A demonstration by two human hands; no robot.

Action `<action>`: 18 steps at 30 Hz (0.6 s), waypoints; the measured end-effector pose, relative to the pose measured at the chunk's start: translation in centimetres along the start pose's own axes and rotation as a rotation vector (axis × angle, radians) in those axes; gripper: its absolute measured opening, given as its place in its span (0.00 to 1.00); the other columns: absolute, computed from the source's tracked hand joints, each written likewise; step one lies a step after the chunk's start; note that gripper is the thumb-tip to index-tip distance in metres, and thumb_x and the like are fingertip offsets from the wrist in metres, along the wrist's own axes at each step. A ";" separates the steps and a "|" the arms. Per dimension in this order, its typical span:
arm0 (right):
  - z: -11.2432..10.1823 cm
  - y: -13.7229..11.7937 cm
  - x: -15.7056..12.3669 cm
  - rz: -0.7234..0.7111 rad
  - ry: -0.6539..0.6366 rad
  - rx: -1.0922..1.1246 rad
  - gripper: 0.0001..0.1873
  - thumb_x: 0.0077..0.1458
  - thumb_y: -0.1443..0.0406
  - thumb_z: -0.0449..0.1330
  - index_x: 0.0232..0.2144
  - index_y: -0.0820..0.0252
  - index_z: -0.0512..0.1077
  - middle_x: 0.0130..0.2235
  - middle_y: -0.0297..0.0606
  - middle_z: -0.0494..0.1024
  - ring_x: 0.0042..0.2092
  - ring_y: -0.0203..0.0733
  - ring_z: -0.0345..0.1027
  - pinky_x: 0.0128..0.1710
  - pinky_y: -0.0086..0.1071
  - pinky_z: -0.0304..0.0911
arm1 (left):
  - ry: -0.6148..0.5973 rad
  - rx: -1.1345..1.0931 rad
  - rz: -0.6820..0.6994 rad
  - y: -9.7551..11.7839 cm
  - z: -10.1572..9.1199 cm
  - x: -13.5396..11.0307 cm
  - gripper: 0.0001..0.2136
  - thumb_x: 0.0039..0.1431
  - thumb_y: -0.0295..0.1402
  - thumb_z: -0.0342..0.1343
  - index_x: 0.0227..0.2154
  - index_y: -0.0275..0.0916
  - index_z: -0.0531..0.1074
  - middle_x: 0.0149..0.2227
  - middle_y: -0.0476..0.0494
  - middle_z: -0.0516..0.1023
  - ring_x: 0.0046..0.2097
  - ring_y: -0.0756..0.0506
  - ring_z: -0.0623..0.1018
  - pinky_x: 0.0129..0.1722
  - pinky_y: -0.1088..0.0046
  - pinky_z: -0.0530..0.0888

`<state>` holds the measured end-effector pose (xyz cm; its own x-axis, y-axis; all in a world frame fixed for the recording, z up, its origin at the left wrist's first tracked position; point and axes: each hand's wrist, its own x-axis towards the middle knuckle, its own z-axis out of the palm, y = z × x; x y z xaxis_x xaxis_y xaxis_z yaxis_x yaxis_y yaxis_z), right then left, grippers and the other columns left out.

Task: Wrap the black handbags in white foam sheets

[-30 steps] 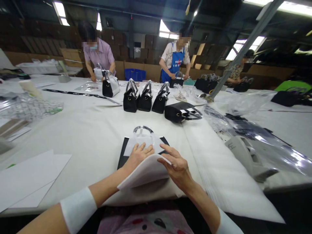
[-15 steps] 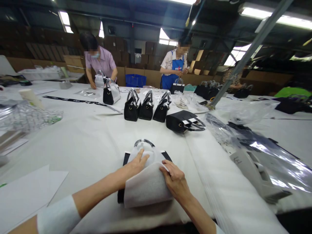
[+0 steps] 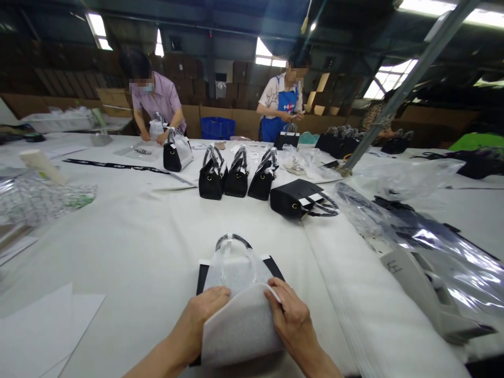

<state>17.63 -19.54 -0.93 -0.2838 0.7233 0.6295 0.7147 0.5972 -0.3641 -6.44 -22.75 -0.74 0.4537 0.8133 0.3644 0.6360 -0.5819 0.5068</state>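
Note:
A black handbag (image 3: 202,279) is right in front of me on the table, mostly covered by thin white wrapping. Its wrapped handle (image 3: 233,239) arches up at the far side. Across the near face lies a soft white sheet (image 3: 242,331). My right hand (image 3: 293,317) pinches the upper right edge of this sheet between thumb and fingers. At the opposite edge, my left hand (image 3: 202,317) has its fingers closed over the sheet's upper left side; its thumb is hidden. Dark corners of the bag show on both sides of the wrapping.
Several black handbags (image 3: 212,181) stand in a row ahead, with another bag (image 3: 293,199) on its side. White sheets (image 3: 51,325) lie at left. A foam roll (image 3: 366,294), a tape dispenser (image 3: 429,294) and clear plastic (image 3: 452,247) lie right. Co-workers (image 3: 159,100) stand across the table.
My left hand has drawn back from the wrapping below the handle to the sheet's left edge, and its fingers have closed. My right hand keeps its pinch.

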 end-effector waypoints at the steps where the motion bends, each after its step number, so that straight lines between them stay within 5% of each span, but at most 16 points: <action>1: 0.1 0.0 0.0 0.009 -0.003 -0.001 0.09 0.64 0.65 0.51 0.38 0.59 0.71 0.41 0.42 0.79 0.43 0.44 0.75 0.43 0.38 0.72 | -0.008 -0.046 -0.019 0.2 -0.1 0.0 0.13 0.66 0.33 0.44 0.46 0.41 0.71 0.48 0.44 0.77 0.50 0.48 0.75 0.55 0.70 0.71; 7: -0.2 0.1 0.4 0.008 -0.056 0.016 0.08 0.62 0.67 0.52 0.38 0.59 0.71 0.43 0.46 0.78 0.43 0.45 0.74 0.42 0.40 0.71 | -0.124 -0.009 -0.127 0.5 -0.7 -0.1 0.11 0.65 0.35 0.46 0.44 0.44 0.73 0.52 0.44 0.74 0.51 0.41 0.72 0.52 0.60 0.71; 14: -2.4 0.0 3.9 -0.423 -0.443 0.055 0.13 0.56 0.75 0.48 0.37 0.59 0.69 0.56 0.45 0.71 0.57 0.48 0.64 0.53 0.47 0.61 | -0.151 0.090 0.124 -0.8 -0.7 0.3 0.17 0.68 0.35 0.37 0.44 0.39 0.70 0.51 0.42 0.75 0.47 0.44 0.73 0.49 0.61 0.70; 18: -1.6 0.1 3.8 -0.274 -0.442 0.156 0.13 0.59 0.74 0.49 0.43 0.60 0.68 0.44 0.42 0.78 0.48 0.44 0.70 0.46 0.41 0.66 | -0.178 0.040 0.088 -0.5 -0.8 0.4 0.17 0.68 0.36 0.36 0.45 0.40 0.70 0.52 0.43 0.74 0.45 0.44 0.72 0.48 0.61 0.70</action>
<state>17.65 -17.28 2.53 -0.7122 0.5908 0.3791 0.4829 0.8043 -0.3463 -7.12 -22.13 -0.22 0.6097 0.7487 0.2602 0.6116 -0.6532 0.4464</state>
